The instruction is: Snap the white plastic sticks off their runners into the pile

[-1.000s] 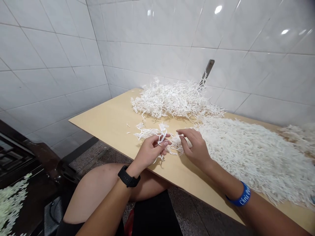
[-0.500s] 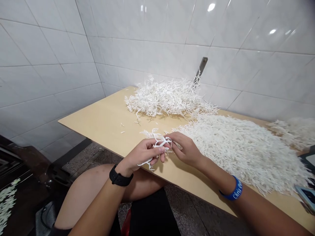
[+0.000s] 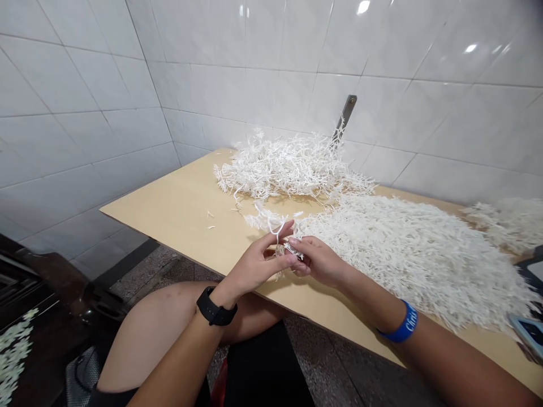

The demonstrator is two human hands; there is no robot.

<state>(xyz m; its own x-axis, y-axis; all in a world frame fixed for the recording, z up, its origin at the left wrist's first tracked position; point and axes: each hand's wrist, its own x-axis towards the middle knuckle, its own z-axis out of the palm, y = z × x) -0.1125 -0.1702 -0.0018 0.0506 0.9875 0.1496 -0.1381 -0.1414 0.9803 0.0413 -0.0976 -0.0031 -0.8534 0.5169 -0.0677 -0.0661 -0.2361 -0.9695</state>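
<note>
A white branched plastic sprig (image 3: 277, 227) sticks up from the fingers of my left hand (image 3: 253, 264), which wears a black wristband. Close against it, my right hand (image 3: 321, 262) pinches a small bunch of white pieces (image 3: 293, 250) between thumb and fingers. The two hands meet over the front edge of the table, fingertips nearly touching. Where the sprig runs between the fingers, it is partly hidden. Behind the hands lies a tangled heap of white branched sprigs (image 3: 292, 167). To the right spreads a wide pile of short white pieces (image 3: 424, 249).
The tan tabletop (image 3: 169, 200) carries a few loose white bits (image 3: 211, 227) on the left. A metal bracket (image 3: 345, 118) rises by the tiled wall. Another white pile (image 3: 509, 223) and a phone (image 3: 528, 333) are at the far right. My legs are under the front edge.
My right hand has turned and its fingers have closed on small white pieces beside the left. My left hand has shifted slightly right, and the sprig now points more upward.
</note>
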